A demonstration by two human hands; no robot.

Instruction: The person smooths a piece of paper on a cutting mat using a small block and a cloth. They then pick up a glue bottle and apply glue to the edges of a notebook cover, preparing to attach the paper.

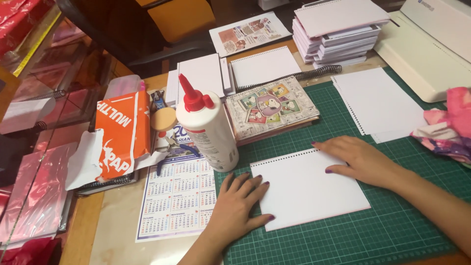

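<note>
1. White punched paper, a thin rectangular stack of sheets (309,189) with a row of small holes along its far edge, lies flat on the green gridded cutting mat (392,230), and I watch both hands rest on it.
2. My left hand (238,203) lies open, fingers spread over the stack's near-left corner, pressing rather than gripping.
3. My right hand (360,159) lies flat and unclenched on the far-right corner, holding nothing.
4. I judge the stack light, floppy and apt to fan or slide; the plain side edges look the safest hold, since the punched margin could tear.
5. Just left stands a white plastic glue bottle with a red nozzle (206,125), on a printed calendar sheet (179,198).
6. Beyond lie a cartoon-covered spiral notebook (272,108), loose punched white sheets (380,105) and a cream binding machine (431,49).
</note>
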